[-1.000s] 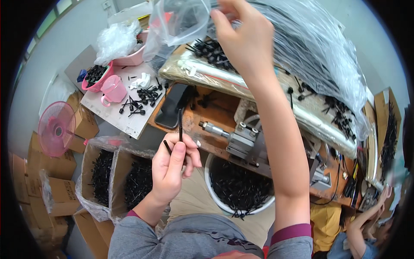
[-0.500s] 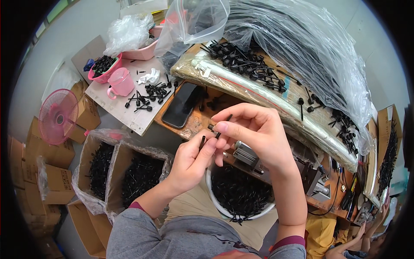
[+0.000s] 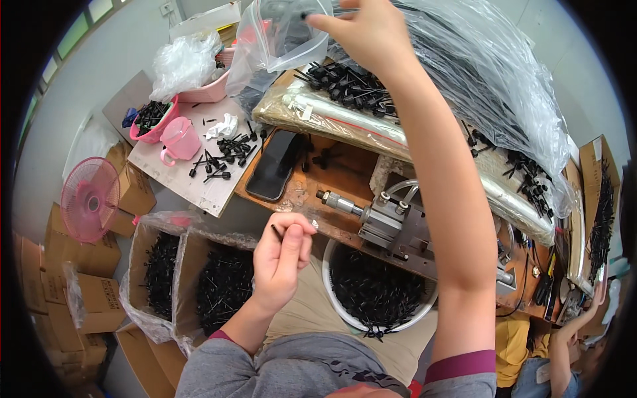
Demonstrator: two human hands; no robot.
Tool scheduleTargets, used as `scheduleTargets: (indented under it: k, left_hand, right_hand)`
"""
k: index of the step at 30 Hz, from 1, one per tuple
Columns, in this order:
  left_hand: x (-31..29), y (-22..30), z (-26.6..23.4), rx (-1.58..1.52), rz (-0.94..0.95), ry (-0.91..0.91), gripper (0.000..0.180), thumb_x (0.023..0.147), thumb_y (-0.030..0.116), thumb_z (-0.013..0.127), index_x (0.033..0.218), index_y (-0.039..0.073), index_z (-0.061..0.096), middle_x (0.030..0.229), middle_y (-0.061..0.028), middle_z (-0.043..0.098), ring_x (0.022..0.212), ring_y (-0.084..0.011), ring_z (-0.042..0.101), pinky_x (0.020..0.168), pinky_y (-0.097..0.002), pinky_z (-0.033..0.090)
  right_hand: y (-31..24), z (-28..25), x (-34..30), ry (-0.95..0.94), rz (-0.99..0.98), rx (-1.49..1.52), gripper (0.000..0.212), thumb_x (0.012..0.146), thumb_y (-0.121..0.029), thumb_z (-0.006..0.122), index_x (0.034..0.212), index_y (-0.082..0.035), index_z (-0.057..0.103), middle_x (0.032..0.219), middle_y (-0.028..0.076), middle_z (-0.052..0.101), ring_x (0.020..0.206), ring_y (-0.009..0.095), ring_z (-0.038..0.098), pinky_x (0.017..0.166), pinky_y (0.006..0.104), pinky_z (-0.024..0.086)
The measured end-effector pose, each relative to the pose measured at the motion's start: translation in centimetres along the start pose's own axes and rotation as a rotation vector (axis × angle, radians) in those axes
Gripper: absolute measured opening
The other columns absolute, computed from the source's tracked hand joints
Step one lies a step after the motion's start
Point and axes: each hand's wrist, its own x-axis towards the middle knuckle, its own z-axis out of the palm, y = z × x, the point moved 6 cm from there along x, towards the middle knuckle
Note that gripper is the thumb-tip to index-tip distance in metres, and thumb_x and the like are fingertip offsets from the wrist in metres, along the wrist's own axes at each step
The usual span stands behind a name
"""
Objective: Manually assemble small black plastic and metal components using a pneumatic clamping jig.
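Observation:
My left hand (image 3: 284, 262) is closed on a thin black rod-shaped part (image 3: 276, 232) above my lap. Stretched far forward, my right hand (image 3: 371, 33) is at the top edge beside a clear plastic bag (image 3: 249, 63). A small black part (image 3: 304, 16) shows at its thumb tip; some of its fingers lie beyond the edge. Below my right forearm is a metal clamping fixture (image 3: 388, 222) on the wooden bench. A white bucket (image 3: 327, 292) full of black parts stands between my legs.
Black knobbed parts (image 3: 355, 86) lie on plastic-wrapped stock. At left are a phone (image 3: 275, 166), a pink mug (image 3: 180, 138), a pink basket (image 3: 151, 136), a pink fan (image 3: 90, 199) and lined cartons (image 3: 178, 285) of black parts. Another person's arm (image 3: 577, 328) shows at right.
My hands have parted. The right one has swung forward to the top edge with a small black part, uncovering the metal fixture; the left has drawn back slightly with its rod-shaped part.

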Motion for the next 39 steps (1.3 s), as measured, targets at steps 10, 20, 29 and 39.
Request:
scheduleTargets:
  k: [10, 20, 29, 39]
  left_hand:
    - [5.1, 3.0, 0.1, 0.337, 0.246, -0.107, 0.023, 0.107, 0.013, 0.040, 0.107, 0.002, 0.060, 0.090, -0.0029, 0.054, 0.079, -0.0090, 0.049, 0.070, -0.0233, 0.042]
    - [19.7, 3.4, 12.6, 1.316, 1.113, 0.025, 0.023, 0.090, 0.018, 0.068, 0.109, 0.005, 0.070, 0.115, -0.0062, 0.063, 0.110, -0.0270, 0.055, 0.096, -0.0411, 0.043]
    - [12.1, 7.1, 14.4, 0.757, 1.006, -0.311, 0.047, 0.074, 0.012, 0.083, 0.117, 0.000, 0.067, 0.115, -0.0128, 0.066, 0.104, -0.0302, 0.063, 0.089, -0.0396, 0.052]
    - [-0.7, 1.3, 14.6, 0.567, 0.568, -0.726, 0.034, 0.069, 0.005, 0.084, 0.100, -0.001, 0.072, 0.105, -0.0119, 0.068, 0.086, -0.0243, 0.070, 0.069, -0.0317, 0.059]
  right_hand:
    - [6.1, -13.8, -9.5, -0.030, 0.100, -0.349, 0.015, 0.088, -0.013, 0.067, 0.099, -0.007, 0.075, 0.092, 0.006, 0.073, 0.086, 0.016, 0.068, 0.073, 0.0328, 0.052]
    - [7.8, -13.5, -14.1, -0.506, -0.420, -0.769, 0.026, 0.073, 0.007, 0.064, 0.094, -0.006, 0.072, 0.101, 0.004, 0.069, 0.095, 0.024, 0.061, 0.080, 0.0348, 0.054]
    - [7.1, -16.3, -17.0, -0.090, 0.414, 0.383, 0.017, 0.091, -0.014, 0.072, 0.087, 0.003, 0.069, 0.072, 0.006, 0.069, 0.061, 0.009, 0.064, 0.057, 0.0239, 0.051]
    - [4.4, -14.3, -31.0, -0.186, 0.918, 0.738, 0.014, 0.092, -0.013, 0.071, 0.091, 0.001, 0.069, 0.074, 0.004, 0.069, 0.058, 0.005, 0.061, 0.051, 0.0181, 0.045]
